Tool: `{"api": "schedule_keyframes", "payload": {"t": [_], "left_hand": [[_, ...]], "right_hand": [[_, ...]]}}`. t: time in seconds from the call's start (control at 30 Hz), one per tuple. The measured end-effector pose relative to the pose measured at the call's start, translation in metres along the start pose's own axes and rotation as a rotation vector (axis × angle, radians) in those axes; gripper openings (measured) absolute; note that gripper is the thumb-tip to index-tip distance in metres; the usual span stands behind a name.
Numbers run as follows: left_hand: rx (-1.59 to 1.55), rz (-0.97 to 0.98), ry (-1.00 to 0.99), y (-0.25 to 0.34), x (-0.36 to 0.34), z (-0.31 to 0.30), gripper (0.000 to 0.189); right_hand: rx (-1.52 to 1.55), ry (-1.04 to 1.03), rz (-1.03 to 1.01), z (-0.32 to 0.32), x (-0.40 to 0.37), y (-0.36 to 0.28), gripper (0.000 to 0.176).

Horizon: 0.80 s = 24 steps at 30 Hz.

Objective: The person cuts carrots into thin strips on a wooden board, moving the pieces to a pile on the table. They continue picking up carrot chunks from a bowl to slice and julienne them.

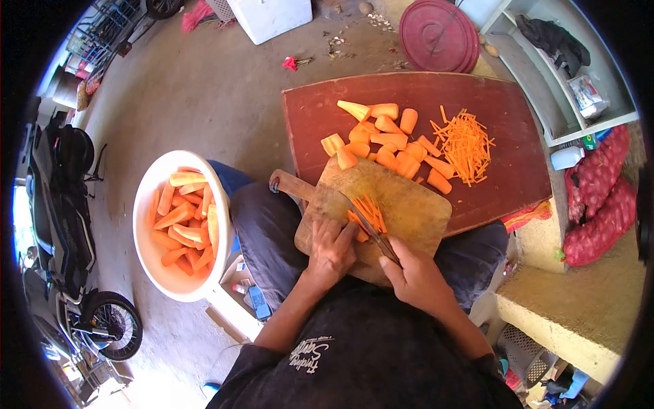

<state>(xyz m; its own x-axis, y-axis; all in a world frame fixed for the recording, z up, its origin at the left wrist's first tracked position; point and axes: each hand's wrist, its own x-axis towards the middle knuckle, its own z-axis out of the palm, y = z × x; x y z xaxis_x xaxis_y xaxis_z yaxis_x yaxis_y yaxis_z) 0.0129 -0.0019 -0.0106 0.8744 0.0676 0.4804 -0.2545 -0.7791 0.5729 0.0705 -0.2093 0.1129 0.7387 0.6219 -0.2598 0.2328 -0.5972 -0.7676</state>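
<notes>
A wooden cutting board [422, 211] with a handle lies across my lap, its far side over the edge of a red-brown table [504, 95]. My right hand [419, 276] grips a knife [368, 225] whose blade crosses the board diagonally. Thin carrot strips [371, 210] lie along the blade. With fingers curled, my left hand [332, 249] presses on a carrot piece [361, 236] beside the blade; the fingers partly hide it. Peeled carrot chunks [388, 140] are piled beyond the board, some touching its far edge. A heap of carrot sticks [464, 146] sits to their right.
On my left stands a white tub [144, 232] of peeled carrots [180, 215]. A motorcycle [61, 238] is parked farther left. Red net sacks [599, 225], a shelf [545, 102] and a yellowish ledge [565, 320] are at right. A dark red lid [436, 37] leans beyond the table.
</notes>
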Motion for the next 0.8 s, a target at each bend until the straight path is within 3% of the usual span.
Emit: {"api": "schedule_keyframes", "payload": {"t": [0.1,0.2,0.5,0.6,0.8], "left_hand": [[-0.014,0.008,-0.002,0.001,0.005,-0.002,0.047],[-0.035,0.015,0.025,0.0,0.004,-0.001,0.047],[-0.059,0.023,-0.014,-0.002,0.003,-0.005,0.047],[-0.036,0.018,-0.034,0.0,0.005,-0.008,0.047],[-0.048,0.004,-0.028,0.0,0.002,-0.006,0.045]], "right_hand": [[0.003,-0.054,0.071,-0.008,-0.011,-0.01,0.04],[0.01,-0.012,-0.018,0.0,-0.016,0.0,0.039],[-0.082,-0.039,-0.034,0.01,-0.013,-0.002,0.036],[-0.096,-0.108,0.061,0.015,0.006,-0.004,0.037],[-0.007,-0.008,0.014,0.007,-0.001,0.002,0.038]]}}
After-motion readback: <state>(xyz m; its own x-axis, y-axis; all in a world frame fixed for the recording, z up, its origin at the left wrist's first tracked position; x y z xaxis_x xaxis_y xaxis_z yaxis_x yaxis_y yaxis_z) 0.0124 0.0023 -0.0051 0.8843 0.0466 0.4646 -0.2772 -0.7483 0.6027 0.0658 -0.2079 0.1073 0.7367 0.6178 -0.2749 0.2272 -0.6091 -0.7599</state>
